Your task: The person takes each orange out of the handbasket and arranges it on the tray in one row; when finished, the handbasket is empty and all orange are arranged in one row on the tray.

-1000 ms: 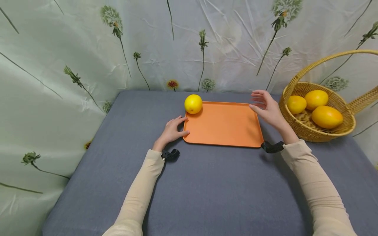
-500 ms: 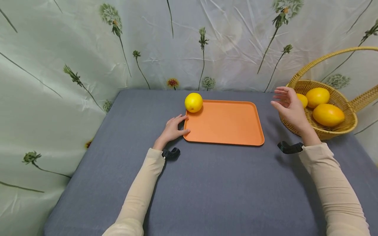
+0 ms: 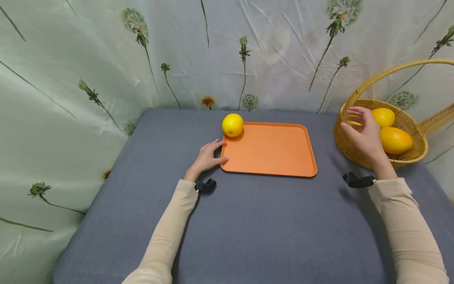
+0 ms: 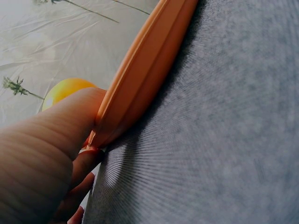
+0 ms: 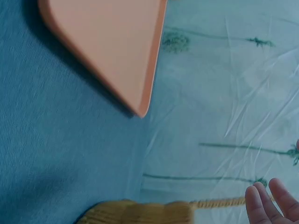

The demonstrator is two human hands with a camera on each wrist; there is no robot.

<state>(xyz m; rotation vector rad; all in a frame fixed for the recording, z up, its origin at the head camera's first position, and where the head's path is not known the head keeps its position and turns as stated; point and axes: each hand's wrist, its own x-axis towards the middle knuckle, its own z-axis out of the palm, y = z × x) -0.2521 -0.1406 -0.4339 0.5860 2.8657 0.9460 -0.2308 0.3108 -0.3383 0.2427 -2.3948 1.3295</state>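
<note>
My left hand (image 3: 206, 157) holds the left edge of an orange tray (image 3: 273, 150), its thumb and index finger reaching over the rim. In the left wrist view, the thumb lies across the rim and the other fingers are partly hidden. A round yellow fruit (image 3: 232, 125) sits at the tray's back left corner. Over the left side of a wicker basket (image 3: 344, 146) hovers my right hand (image 3: 367, 132), fingers loosely bent, nothing visible in it. Two yellow-orange fruits, one at the back (image 3: 384, 117) and a larger one (image 3: 396, 140), show in the basket; another is mostly hidden behind the hand.
The basket's tall handle (image 3: 393, 70) arches above the fruits. A grey cloth (image 3: 248, 221) covers the table. Behind it hangs a pale curtain (image 3: 198, 55) printed with dandelions.
My right hand has moved right from beside the tray's back right corner to above the basket. The left hand, tray and fruit on it have stayed put.
</note>
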